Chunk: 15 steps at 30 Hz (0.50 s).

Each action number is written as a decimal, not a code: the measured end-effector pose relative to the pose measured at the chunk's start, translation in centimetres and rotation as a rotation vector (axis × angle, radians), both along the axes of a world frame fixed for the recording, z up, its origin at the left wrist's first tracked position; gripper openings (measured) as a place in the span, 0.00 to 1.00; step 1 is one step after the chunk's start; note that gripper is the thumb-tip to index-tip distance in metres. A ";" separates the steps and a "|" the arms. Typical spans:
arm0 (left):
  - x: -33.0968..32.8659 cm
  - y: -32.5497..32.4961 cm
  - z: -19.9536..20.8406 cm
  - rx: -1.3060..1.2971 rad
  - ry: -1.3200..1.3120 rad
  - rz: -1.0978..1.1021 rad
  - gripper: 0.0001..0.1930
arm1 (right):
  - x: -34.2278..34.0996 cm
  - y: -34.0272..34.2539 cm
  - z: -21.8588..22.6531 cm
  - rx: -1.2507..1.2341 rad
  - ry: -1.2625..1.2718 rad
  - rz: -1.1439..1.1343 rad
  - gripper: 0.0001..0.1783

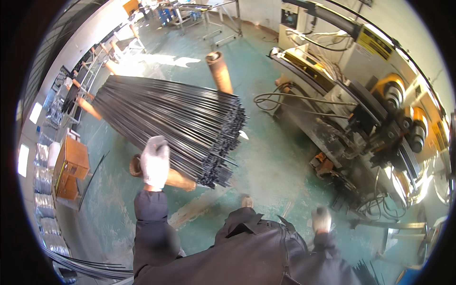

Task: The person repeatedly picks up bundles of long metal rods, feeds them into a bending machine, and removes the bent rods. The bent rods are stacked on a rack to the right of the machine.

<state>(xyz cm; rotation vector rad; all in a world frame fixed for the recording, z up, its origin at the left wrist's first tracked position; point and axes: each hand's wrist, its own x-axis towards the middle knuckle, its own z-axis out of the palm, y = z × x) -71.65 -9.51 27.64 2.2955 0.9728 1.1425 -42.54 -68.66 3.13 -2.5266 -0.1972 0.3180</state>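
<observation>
A large bundle of thin black rods (166,109) lies on supports in front of me, its cut ends fanned out toward the right. My left hand (156,161), in a white glove, is at the near edge of the bundle. Its fingers look curled in against the rods, and whatever they hold is hidden. My right hand (321,219), also gloved, hangs low at my right side, away from the rods. Its fingers are blurred.
A brown post (219,71) stands behind the bundle, and a brown roller-like support (179,180) sticks out below it. Machinery with hoses (327,128) fills the right side. A wooden cabinet (72,161) stands at left. More rods (90,266) lie at lower left.
</observation>
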 end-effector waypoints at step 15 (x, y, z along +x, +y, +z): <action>-2.8 6.1 1.9 0.047 0.182 0.429 0.09 | 2.0 65.4 10.5 -0.127 -0.271 0.968 0.51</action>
